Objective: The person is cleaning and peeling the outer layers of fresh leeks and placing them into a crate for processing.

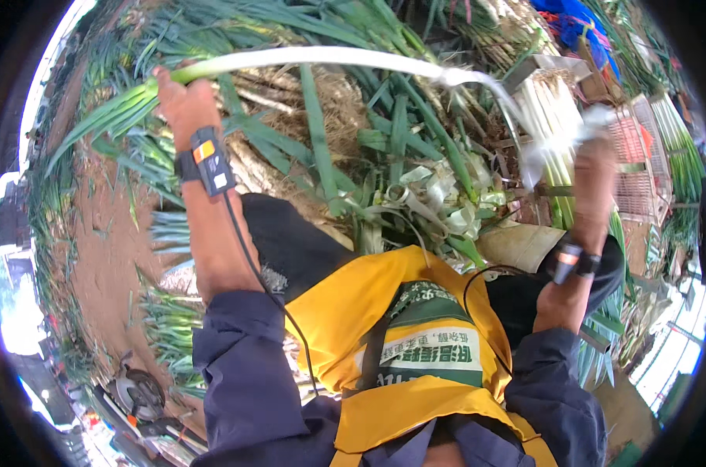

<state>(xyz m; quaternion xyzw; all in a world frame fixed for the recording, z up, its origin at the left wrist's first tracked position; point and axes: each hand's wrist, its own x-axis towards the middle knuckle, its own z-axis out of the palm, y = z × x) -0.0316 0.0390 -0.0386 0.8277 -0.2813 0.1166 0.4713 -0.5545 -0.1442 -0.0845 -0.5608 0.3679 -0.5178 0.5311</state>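
My left hand [188, 109] is closed around the green part of a long scallion [314, 56], held up at the upper left with its leaves hanging to the left. Its white stalk arches to the right across the upper view. From the stalk's far end a thin, pale strip of skin [502, 97] trails toward my right hand [595, 175], smeared by motion. A whitish blur surrounds those fingers, so their grip cannot be made out. Behind the right hand stands a bundle of white-stalked scallions [550, 117].
Loose scallions with roots [322, 117] lie piled ahead of my knees, beside pale peeled skins [454, 210]. A pinkish plastic crate [637, 167] stands at the right, with another scallion bundle [676, 148] beyond it. Bare brown ground [108, 249] shows at the left.
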